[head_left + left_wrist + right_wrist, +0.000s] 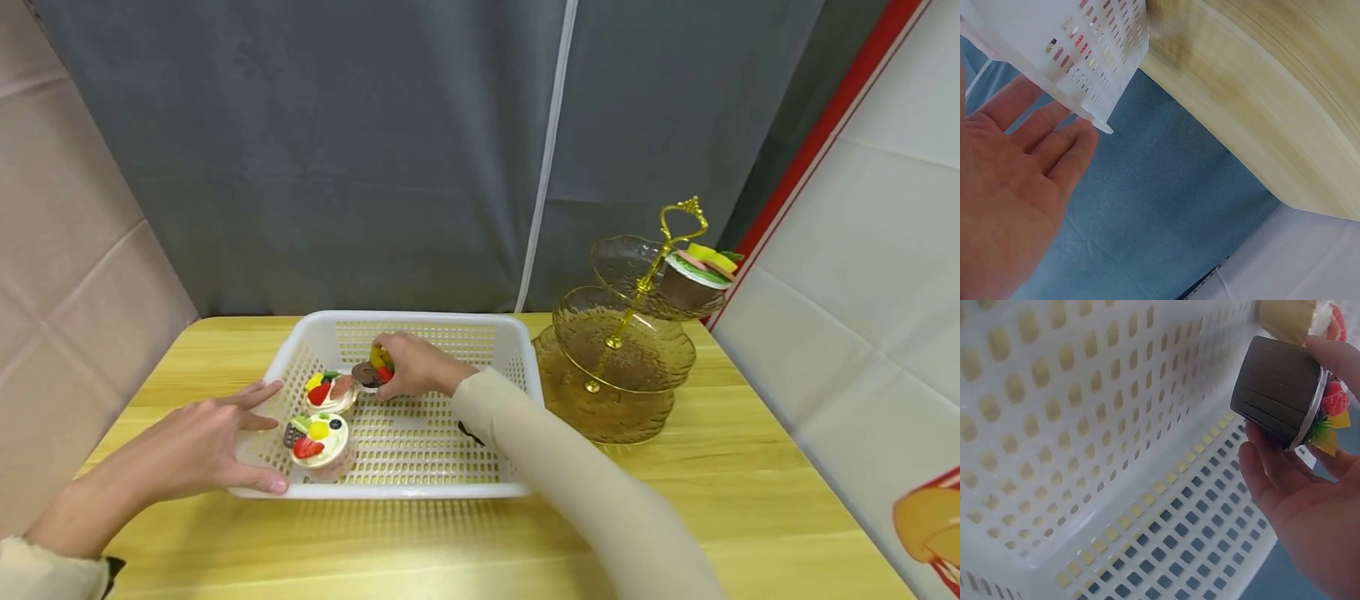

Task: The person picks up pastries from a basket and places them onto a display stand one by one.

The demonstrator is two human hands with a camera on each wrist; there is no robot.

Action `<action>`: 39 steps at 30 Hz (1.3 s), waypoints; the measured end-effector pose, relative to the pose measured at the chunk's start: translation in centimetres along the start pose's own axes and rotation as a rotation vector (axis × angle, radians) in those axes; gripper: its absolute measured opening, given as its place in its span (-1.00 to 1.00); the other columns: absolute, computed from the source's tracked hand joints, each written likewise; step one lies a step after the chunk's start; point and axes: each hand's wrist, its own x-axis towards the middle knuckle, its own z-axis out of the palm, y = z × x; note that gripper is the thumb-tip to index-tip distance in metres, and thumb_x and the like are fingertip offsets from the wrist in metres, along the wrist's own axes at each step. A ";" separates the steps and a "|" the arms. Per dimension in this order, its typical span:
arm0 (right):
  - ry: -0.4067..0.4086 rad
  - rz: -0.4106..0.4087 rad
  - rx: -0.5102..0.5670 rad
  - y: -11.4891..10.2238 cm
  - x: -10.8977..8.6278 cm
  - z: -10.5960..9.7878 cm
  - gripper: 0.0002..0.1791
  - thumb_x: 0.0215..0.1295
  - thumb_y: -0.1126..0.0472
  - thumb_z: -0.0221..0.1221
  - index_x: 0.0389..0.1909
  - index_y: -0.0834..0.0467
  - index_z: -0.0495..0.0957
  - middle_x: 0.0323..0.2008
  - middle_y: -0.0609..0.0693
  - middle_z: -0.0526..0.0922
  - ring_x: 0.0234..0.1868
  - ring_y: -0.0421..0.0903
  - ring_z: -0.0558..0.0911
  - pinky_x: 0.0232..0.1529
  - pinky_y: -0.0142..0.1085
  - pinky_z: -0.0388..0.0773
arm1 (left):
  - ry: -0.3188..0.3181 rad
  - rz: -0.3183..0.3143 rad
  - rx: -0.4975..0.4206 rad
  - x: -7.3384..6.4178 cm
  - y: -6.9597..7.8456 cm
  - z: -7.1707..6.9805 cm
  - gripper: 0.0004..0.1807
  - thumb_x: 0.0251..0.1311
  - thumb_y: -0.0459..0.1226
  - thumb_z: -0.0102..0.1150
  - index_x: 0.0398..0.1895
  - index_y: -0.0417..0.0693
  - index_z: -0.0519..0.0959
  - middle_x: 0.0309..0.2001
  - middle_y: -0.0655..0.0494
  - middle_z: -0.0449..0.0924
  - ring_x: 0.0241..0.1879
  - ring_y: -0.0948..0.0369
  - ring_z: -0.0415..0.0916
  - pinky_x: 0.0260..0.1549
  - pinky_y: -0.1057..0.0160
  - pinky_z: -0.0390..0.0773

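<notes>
My right hand (423,367) reaches into the white plastic basket (405,492). Between its thumb and fingers it grips a chocolate cupcake (367,374) topped with fruit. In the right wrist view the brown pleated cup (1279,390) of this cupcake is tilted on its side, above the basket floor. My left hand (198,450) rests against the basket's left rim with fingers spread; the left wrist view shows them fairly straight along the rim's outer side. Two cream cupcakes stand at the basket's left end: a strawberry-topped one (330,393) behind, and one with strawberry and blueberry (321,446) in front.
Right of the basket stands a three-tier amber glass stand (626,367) with a gold handle. A brown-cupped cupcake (693,279) with yellow fruit sits on its top tier. The wooden table (750,500) meets a grey curtain (360,167) behind and a white wall covering at the right.
</notes>
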 end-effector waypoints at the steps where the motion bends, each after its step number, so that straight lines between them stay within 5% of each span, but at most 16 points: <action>1: 0.002 -0.003 0.007 -0.1 -0.2 -0.2 -0.23 0.06 0.04 0.45 0.29 0.16 0.41 -0.05 -0.05 0.56 -0.10 -0.18 0.49 -0.10 -0.42 0.42 | -0.001 0.002 -0.002 0.0 0.0 0.0 -0.04 -0.32 0.49 0.32 -0.16 -0.18 0.76 0.30 -0.24 0.45 -0.14 -0.10 0.66 -0.25 -0.14 0.58; 7: 0.002 -0.072 0.070 -0.4 -1.6 -1.7 -0.25 0.05 0.03 0.46 0.25 0.17 0.43 -0.06 -0.06 0.55 -0.13 -0.20 0.49 -0.18 -0.49 0.44 | 0.002 0.005 -0.010 -0.1 0.0 0.2 -0.04 -0.31 0.49 0.31 -0.17 -0.19 0.76 0.29 -0.25 0.45 -0.15 -0.09 0.67 -0.26 -0.13 0.59; 14: 0.107 -0.101 0.199 -0.8 -4.4 -6.0 -0.22 0.03 0.00 0.48 0.27 0.14 0.43 -0.01 -0.07 0.58 -0.12 -0.19 0.54 -0.20 -0.50 0.50 | 0.005 0.007 -0.010 0.0 -0.3 0.2 -0.04 -0.31 0.50 0.30 -0.17 -0.19 0.76 0.29 -0.26 0.45 -0.15 -0.10 0.67 -0.25 -0.14 0.59; 24: 0.214 -0.107 0.174 -0.8 -9.4 -8.9 -0.12 0.06 -0.09 0.47 0.38 0.15 0.40 0.02 -0.06 0.56 -0.14 -0.16 0.49 -0.26 -0.41 0.50 | -0.006 -0.004 -0.022 -0.1 -0.3 0.2 -0.03 -0.32 0.50 0.30 -0.17 -0.20 0.76 0.31 -0.27 0.43 -0.13 -0.10 0.66 -0.28 -0.12 0.59; 34: 0.334 -0.102 0.201 0.9 -15.2 -11.5 -0.07 -0.02 0.01 0.54 0.39 0.19 0.39 0.17 0.02 0.58 0.09 -0.11 0.57 0.15 -0.14 0.50 | -0.005 0.000 -0.022 0.1 -0.2 0.0 -0.02 -0.32 0.51 0.29 -0.17 -0.20 0.76 0.31 -0.28 0.43 -0.13 -0.12 0.66 -0.28 -0.13 0.59; 39: 0.418 -0.058 0.219 2.0 -17.5 -12.8 -0.07 -0.07 0.05 0.56 0.37 0.21 0.41 0.23 0.07 0.56 0.09 -0.07 0.61 0.12 -0.16 0.53 | -0.003 0.004 -0.013 0.0 -0.2 -0.1 -0.03 -0.32 0.50 0.30 -0.17 -0.19 0.76 0.30 -0.27 0.44 -0.13 -0.11 0.66 -0.25 -0.14 0.58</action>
